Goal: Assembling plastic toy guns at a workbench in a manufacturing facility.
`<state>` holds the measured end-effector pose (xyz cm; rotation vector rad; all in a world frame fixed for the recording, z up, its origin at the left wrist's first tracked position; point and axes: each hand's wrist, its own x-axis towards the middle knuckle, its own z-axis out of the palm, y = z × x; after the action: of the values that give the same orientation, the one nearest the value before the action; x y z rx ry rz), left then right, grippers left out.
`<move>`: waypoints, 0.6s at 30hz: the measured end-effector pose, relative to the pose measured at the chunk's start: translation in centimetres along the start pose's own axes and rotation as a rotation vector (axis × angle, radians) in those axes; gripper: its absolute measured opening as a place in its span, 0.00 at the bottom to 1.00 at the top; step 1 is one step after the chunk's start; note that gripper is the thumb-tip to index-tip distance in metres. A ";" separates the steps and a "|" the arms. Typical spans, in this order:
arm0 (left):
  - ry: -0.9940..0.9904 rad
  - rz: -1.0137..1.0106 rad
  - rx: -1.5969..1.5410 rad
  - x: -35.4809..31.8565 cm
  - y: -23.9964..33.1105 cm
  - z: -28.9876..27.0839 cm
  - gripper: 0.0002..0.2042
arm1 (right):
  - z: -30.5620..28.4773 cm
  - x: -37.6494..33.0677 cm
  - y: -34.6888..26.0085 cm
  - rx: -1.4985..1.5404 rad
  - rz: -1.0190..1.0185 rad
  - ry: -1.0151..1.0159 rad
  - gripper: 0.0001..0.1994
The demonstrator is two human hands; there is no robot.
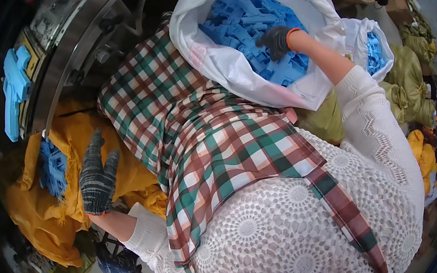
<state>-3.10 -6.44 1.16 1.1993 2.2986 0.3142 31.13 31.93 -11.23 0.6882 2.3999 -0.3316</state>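
- Step in hand, as far as I can judge: reaching into a white sack (239, 82) to pick out from the blue plastic pieces (232, 25) heaped inside it.
- Right grip (275, 44), gloved in dark grey: down at the heap, fingers bent, blue pieces directly under and around it; I cannot tell whether it has closed on one.
- Left grip (98, 178), also gloved: fingers spread, holding nothing, well apart from the right grip.
- Just beside the left grip, a yellow-orange sack (49, 223) with more blue pieces (53, 165) showing at its opening.
- Above and beyond the left grip, a metal machine (74, 50), with long light-blue pieces (16, 87) near its outer side.
- Between the two grips, a checked apron (218, 136).
- Next move probably calls for the right grip to secure a piece without snagging its neighbours, then lift it clear of the rim.
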 end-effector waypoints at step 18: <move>-0.051 0.149 -0.174 1.6 4.1 1.6 0.26 | -12.6 -7.1 -2.8 0.241 -0.092 0.604 0.19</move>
<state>-0.09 -2.83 1.04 1.2758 2.0955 0.5205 28.17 31.69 3.21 0.8842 3.0026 -0.5163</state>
